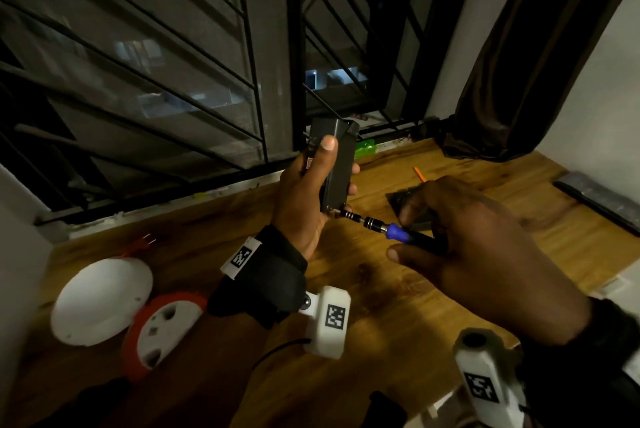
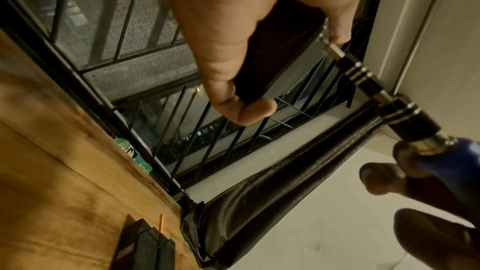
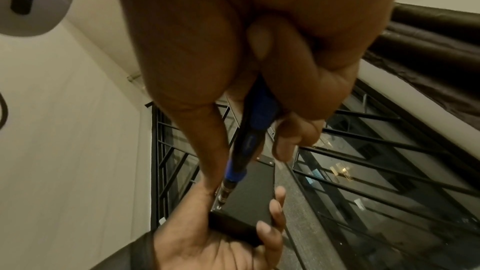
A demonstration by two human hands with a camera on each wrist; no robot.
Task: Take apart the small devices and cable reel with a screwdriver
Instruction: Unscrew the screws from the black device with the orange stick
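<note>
My left hand (image 1: 311, 192) grips a small dark rectangular device (image 1: 334, 164) upright above the wooden table (image 1: 346, 306); the thumb lies across its front and the fingertips wrap its right edge. My right hand (image 1: 460, 240) holds a screwdriver (image 1: 391, 229) with a blue and black handle. Its bit touches the device's lower corner (image 2: 323, 39). In the right wrist view the screwdriver (image 3: 249, 137) runs down to the device (image 3: 246, 198). The cable reel (image 1: 156, 330), orange with a white socket face, lies at the near left beside its white round cover (image 1: 100, 303).
A barred window (image 1: 173, 81) runs along the table's far edge. A dark curtain (image 1: 519, 64) hangs at the back right. A second dark device (image 2: 145, 247) and an orange stick (image 1: 419, 174) lie on the table behind my right hand. A green bottle (image 2: 132, 155) stands by the window.
</note>
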